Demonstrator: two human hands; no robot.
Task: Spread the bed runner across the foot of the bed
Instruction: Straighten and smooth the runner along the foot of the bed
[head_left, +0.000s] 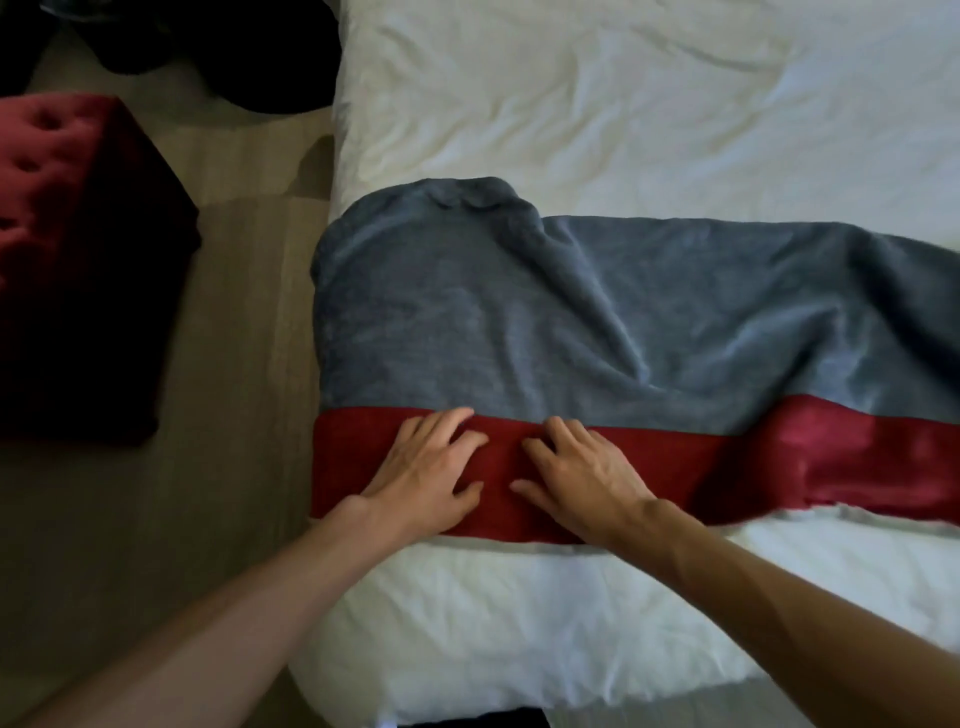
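A bed runner (597, 332), grey-blue with a red band along its near edge, lies across the white bed (597, 114). It is wrinkled in the middle and bunched at its far left corner. Its left end hangs over the bed's left side. My left hand (426, 473) rests palm down on the red band with fingers spread. A short way to its right, my right hand (582, 478) lies flat on the same band. Neither hand grips the cloth.
A red tufted ottoman (67, 249) stands on the wooden floor (244, 364) left of the bed. Dark objects (234, 52) lie on the floor at the top left. White bedding (519, 623) shows below the runner at the foot.
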